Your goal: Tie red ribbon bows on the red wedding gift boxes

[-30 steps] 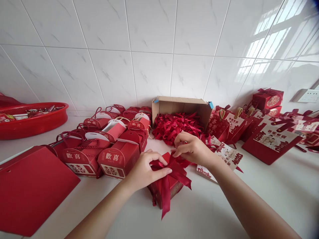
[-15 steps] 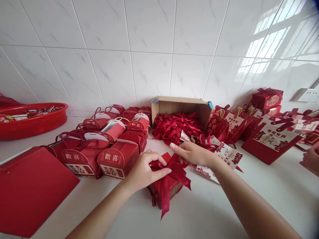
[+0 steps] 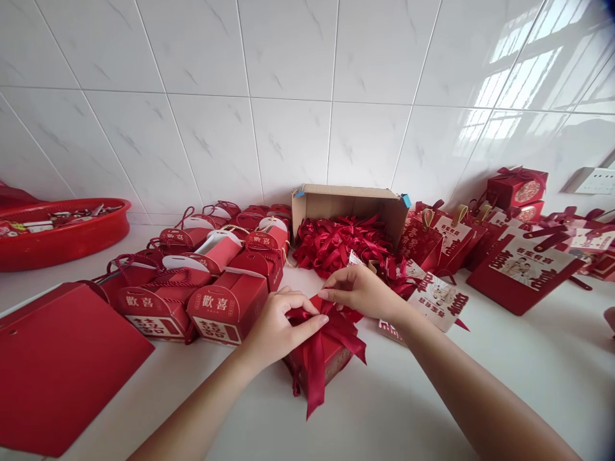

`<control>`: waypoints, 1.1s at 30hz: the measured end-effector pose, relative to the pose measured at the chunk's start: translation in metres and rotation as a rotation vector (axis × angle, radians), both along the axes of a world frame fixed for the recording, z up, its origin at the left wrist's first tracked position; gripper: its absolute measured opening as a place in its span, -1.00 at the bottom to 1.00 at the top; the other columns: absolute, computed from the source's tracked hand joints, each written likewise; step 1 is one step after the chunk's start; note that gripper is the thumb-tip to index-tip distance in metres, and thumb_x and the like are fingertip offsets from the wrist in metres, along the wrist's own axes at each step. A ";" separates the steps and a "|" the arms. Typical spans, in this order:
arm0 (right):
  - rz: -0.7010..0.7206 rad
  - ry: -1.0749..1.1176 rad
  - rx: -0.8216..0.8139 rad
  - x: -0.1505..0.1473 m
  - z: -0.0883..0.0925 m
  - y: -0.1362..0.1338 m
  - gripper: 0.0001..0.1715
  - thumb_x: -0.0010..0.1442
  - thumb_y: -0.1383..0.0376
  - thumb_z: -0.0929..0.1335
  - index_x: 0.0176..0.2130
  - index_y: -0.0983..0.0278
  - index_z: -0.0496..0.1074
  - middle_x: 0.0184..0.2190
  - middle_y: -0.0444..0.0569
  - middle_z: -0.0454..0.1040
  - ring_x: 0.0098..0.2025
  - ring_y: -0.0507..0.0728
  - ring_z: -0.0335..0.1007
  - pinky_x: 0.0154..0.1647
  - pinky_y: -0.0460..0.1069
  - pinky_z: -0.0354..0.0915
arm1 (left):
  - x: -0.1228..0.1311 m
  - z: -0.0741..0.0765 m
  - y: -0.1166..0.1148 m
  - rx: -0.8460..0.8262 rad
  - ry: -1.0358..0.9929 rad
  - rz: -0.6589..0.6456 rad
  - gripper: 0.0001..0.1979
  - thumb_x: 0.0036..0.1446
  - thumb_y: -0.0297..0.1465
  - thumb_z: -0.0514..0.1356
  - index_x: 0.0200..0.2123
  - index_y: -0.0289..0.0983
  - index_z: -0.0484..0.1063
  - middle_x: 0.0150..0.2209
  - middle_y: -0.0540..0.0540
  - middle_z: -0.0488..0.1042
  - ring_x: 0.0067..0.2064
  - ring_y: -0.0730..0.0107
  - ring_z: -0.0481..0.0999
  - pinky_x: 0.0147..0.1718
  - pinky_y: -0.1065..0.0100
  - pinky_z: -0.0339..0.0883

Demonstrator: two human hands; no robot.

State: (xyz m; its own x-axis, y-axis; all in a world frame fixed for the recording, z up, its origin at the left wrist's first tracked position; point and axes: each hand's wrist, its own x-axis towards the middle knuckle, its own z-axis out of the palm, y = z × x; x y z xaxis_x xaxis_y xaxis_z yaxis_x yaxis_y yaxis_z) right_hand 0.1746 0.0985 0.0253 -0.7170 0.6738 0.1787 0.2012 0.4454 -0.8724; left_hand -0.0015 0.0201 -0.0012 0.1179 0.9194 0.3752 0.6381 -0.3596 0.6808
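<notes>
A red gift box [image 3: 331, 360] sits on the white counter in front of me, with a dark red satin ribbon [image 3: 316, 371] tied in a bow on its top. My left hand [image 3: 288, 320] pinches the bow between thumb and fingers from the left. From the right, my right hand [image 3: 358, 293] has its thumb and fingertips pressed together on the ribbon near the box's far side. The bow's two tails hang toward me and to the right. My fingers hide part of the knot.
Red boxes with cord handles [image 3: 225, 301] stand on the left, beside a large red folded card [image 3: 67, 365] and a red basin [image 3: 96, 230] of sweets. Behind is a cardboard box [image 3: 350, 193] of ribbons. Printed bags [image 3: 521, 275] and cards [image 3: 439, 301] lie right. Another person's hand [image 3: 610, 317] shows at the right edge.
My right hand has shifted left and turned, its thumb now meeting its fingers at the bow. My left hand keeps its pinch. The other person's hand has moved mostly out of view.
</notes>
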 end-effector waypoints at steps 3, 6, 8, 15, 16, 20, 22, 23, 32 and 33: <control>-0.049 0.049 -0.031 -0.001 -0.001 0.000 -0.67 0.03 0.11 0.43 -0.45 0.35 0.50 -0.58 -0.13 0.41 -0.56 -0.06 0.19 -0.56 -0.13 0.15 | -0.001 -0.002 0.001 -0.008 0.017 0.008 -0.83 0.04 -0.31 0.24 -0.55 -0.22 0.46 -0.53 0.04 0.49 -0.36 0.38 0.42 -0.20 0.32 0.24; -0.065 0.079 -0.044 0.001 0.000 0.001 -0.65 -0.01 0.08 0.46 -0.47 0.35 0.49 -0.62 -0.16 0.37 -0.60 -0.07 0.14 -0.61 -0.14 0.10 | -0.001 -0.001 0.002 -0.036 0.024 0.018 -0.82 0.02 -0.28 0.25 -0.55 -0.22 0.47 -0.53 0.03 0.47 -0.36 0.38 0.41 -0.22 0.33 0.25; -0.060 0.089 -0.043 0.002 0.000 0.003 -0.64 -0.02 0.08 0.46 -0.48 0.35 0.48 -0.63 -0.17 0.35 -0.61 -0.08 0.13 -0.62 -0.14 0.07 | -0.002 -0.001 0.002 -0.062 0.019 0.023 -0.81 0.01 -0.27 0.25 -0.55 -0.23 0.47 -0.51 0.02 0.47 -0.35 0.37 0.42 -0.27 0.34 0.25; -0.074 0.084 -0.026 0.002 -0.003 0.008 -0.62 -0.02 0.06 0.45 -0.50 0.35 0.48 -0.66 -0.18 0.32 -0.63 -0.09 0.08 -0.65 -0.14 0.03 | -0.004 0.000 0.001 -0.146 0.002 0.025 -0.79 -0.03 -0.22 0.27 -0.53 -0.24 0.46 -0.45 0.00 0.45 -0.37 0.38 0.44 -0.29 0.35 0.29; -0.077 0.082 -0.025 0.002 -0.003 0.008 -0.63 -0.02 0.07 0.46 -0.50 0.35 0.48 -0.66 -0.18 0.31 -0.63 -0.09 0.08 -0.65 -0.14 0.03 | -0.004 0.000 0.001 -0.157 0.002 0.024 -0.79 -0.03 -0.21 0.28 -0.52 -0.24 0.46 -0.44 -0.01 0.46 -0.36 0.37 0.45 -0.28 0.35 0.29; -0.085 0.082 -0.024 0.001 -0.004 0.008 -0.64 -0.01 0.08 0.45 -0.50 0.35 0.47 -0.66 -0.18 0.31 -0.63 -0.09 0.09 -0.64 -0.14 0.03 | -0.007 -0.002 0.002 -0.189 -0.010 -0.001 -0.75 -0.08 -0.16 0.31 -0.49 -0.23 0.46 -0.38 -0.02 0.49 -0.32 0.34 0.48 -0.24 0.34 0.31; -0.086 0.080 -0.027 0.002 -0.004 0.008 -0.64 -0.01 0.08 0.45 -0.50 0.35 0.47 -0.66 -0.19 0.31 -0.63 -0.09 0.09 -0.64 -0.14 0.04 | -0.007 -0.001 0.002 -0.191 0.000 -0.004 -0.72 -0.10 -0.14 0.32 -0.48 -0.23 0.46 -0.37 -0.02 0.50 -0.32 0.34 0.48 -0.25 0.34 0.31; -0.087 0.077 -0.029 0.002 -0.005 0.009 -0.64 -0.01 0.08 0.45 -0.50 0.35 0.47 -0.66 -0.19 0.31 -0.63 -0.09 0.09 -0.64 -0.14 0.04 | -0.007 -0.001 0.002 -0.189 0.010 -0.003 -0.71 -0.10 -0.12 0.32 -0.47 -0.23 0.46 -0.37 -0.02 0.50 -0.32 0.34 0.47 -0.25 0.33 0.31; -0.070 0.050 -0.051 0.004 -0.004 0.010 -0.63 0.01 0.07 0.44 -0.49 0.35 0.44 -0.65 -0.18 0.31 -0.62 -0.09 0.09 -0.65 -0.14 0.03 | -0.010 0.006 -0.004 -0.194 0.109 0.082 -0.57 -0.28 -0.01 0.37 -0.36 -0.13 0.48 -0.25 -0.03 0.53 -0.10 0.08 0.36 -0.11 0.20 0.23; -0.069 0.047 -0.049 0.005 -0.004 0.010 -0.63 0.01 0.07 0.44 -0.49 0.35 0.44 -0.64 -0.17 0.31 -0.61 -0.08 0.10 -0.64 -0.14 0.04 | -0.010 0.006 -0.003 -0.189 0.094 0.078 -0.58 -0.28 -0.02 0.37 -0.36 -0.14 0.49 -0.24 -0.04 0.53 -0.10 0.08 0.37 -0.12 0.21 0.23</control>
